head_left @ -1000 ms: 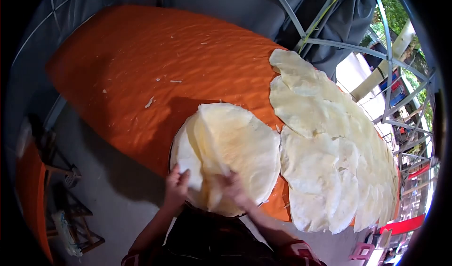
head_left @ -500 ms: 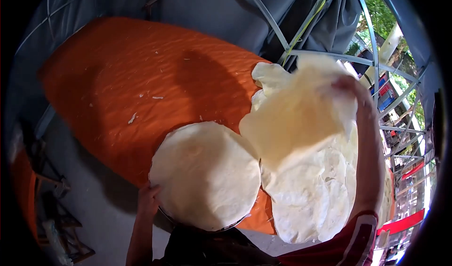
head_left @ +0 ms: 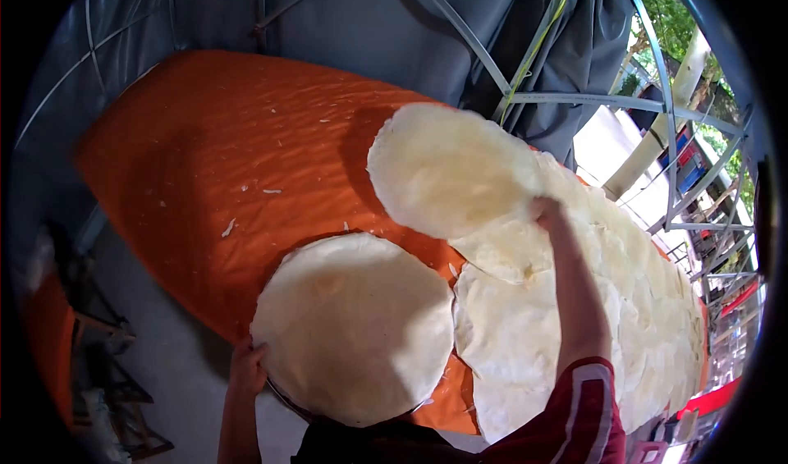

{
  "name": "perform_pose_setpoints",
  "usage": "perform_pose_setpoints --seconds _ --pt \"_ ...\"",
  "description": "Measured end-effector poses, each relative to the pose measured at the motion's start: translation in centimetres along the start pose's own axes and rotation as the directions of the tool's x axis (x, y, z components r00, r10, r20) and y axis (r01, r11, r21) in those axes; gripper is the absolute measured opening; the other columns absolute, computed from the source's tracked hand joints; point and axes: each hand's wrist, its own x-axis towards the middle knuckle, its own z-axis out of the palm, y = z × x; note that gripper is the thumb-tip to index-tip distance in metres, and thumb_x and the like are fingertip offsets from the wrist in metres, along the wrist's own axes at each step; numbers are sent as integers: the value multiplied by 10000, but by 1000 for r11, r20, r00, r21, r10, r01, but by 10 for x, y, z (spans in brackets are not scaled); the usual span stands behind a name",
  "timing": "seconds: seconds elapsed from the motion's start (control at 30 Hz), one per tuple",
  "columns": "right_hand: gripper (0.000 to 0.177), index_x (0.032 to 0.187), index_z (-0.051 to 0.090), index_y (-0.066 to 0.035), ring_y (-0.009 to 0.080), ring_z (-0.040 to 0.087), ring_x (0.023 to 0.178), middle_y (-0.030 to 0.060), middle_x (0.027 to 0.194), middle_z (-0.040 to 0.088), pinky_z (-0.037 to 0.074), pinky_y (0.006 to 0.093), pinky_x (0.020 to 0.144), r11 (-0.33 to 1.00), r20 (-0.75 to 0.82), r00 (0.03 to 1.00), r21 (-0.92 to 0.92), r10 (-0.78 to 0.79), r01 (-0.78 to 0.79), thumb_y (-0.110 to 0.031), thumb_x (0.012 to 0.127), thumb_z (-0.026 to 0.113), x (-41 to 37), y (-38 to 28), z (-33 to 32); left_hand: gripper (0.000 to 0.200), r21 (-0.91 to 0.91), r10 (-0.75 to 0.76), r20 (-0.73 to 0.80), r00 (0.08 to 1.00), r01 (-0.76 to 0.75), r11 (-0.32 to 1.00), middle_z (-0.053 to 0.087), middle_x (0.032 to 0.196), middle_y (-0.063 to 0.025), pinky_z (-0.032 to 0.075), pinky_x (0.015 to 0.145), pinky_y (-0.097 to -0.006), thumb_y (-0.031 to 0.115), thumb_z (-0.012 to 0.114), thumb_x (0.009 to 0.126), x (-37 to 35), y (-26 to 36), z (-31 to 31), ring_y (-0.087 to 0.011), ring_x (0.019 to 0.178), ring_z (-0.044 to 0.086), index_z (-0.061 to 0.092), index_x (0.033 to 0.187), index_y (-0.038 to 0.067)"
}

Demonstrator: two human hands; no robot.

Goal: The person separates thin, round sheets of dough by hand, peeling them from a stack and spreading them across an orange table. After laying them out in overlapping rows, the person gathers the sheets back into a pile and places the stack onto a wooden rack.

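Note:
At the lower left, my left hand (head_left: 247, 369) grips the rim of a round tray, whose stack of thin pale dough sheets (head_left: 353, 329) hangs over the edge. My right hand (head_left: 545, 211) is closed on the right edge of one round dough sheet (head_left: 447, 169), which lies spread over the orange cloth and partly over other sheets. Below and to the right of that hand, several overlapping flat sheets (head_left: 513, 333) cover the right part of the cloth.
The orange cloth (head_left: 205, 160) has small dough scraps on it. Grey tarpaulin walls (head_left: 353, 29) and metal frame bars (head_left: 591, 99) stand behind. Dark wooden legs (head_left: 119, 390) are at the lower left. A red bar (head_left: 712, 398) shows at the right.
My right hand has moved left and down. The sheet it holds, lifted and blurred before, now lies flat farther left. More laid sheets show at the right. My left hand stays at the tray.

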Motion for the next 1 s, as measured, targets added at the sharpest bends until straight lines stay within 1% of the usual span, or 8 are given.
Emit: perform_pose_setpoints --seconds 0.1,0.13,0.23,0.43,0.53,0.67,0.83,1.0 --pt "459 1123 377 9 200 569 661 162 870 578 489 342 544 749 -88 964 -648 -252 137 -183 758 577 -25 81 12 403 55 -128 26 991 126 990 496 1148 -113 405 887 -371 47 442 818 -4 14 5 -248 1025 501 382 1215 1" --pt "488 1157 363 -1 214 579 686 167 894 575 498 355 562 985 153 973 -6 -171 174 -127 742 587 -10 129 13 408 59 -164 80 983 159 986 491 1156 -110 410 880 -381 78 445 829 -10 21 11 -247 1029 499 371 1226 18" --pt "628 1258 296 -26 232 587 736 145 938 565 514 339 636 919 708 596 362 -378 153 32 714 606 -113 180 83 418 75 -269 217 938 258 963 474 1178 -103 428 855 -404 174 443 861 -23 36 23 -245 1034 498 347 1252 63" --pt "635 1251 304 -43 225 572 878 180 1083 528 463 328 760 436 892 444 -367 -84 822 -354 777 589 -342 160 209 579 206 -394 487 779 336 919 517 1117 -131 425 846 -404 455 409 864 -27 24 55 -249 1003 519 315 1269 52" --pt "642 1269 244 59 244 581 808 150 969 573 471 341 741 990 834 534 97 -139 107 -91 713 527 -338 213 206 477 634 -24 190 982 -104 766 526 1077 -123 456 750 -322 240 581 806 -10 40 11 -179 929 536 398 1169 -8" --pt "744 1292 231 -35 330 542 967 218 1135 481 464 429 794 959 839 511 269 -189 -87 -300 727 637 -342 127 175 521 845 177 212 961 -271 461 555 965 -127 466 651 -280 118 713 679 42 19 -52 -158 795 567 432 1085 -48" --pt "325 1055 502 30 223 602 685 128 843 600 513 333 592 849 70 882 -244 -466 468 -54 746 560 -375 -7 102 570 685 -128 9 992 87 723 577 814 -96 470 609 -261 142 784 581 54 52 -23 -145 732 580 440 999 -37" --pt "272 974 575 13 222 579 892 105 922 606 453 345 826 746 -240 842 390 -483 539 -152 758 573 -421 -25 -61 431 659 -423 -117 899 389 644 563 753 -34 445 544 -263 176 809 514 82 58 -22 -140 639 554 531 821 57"
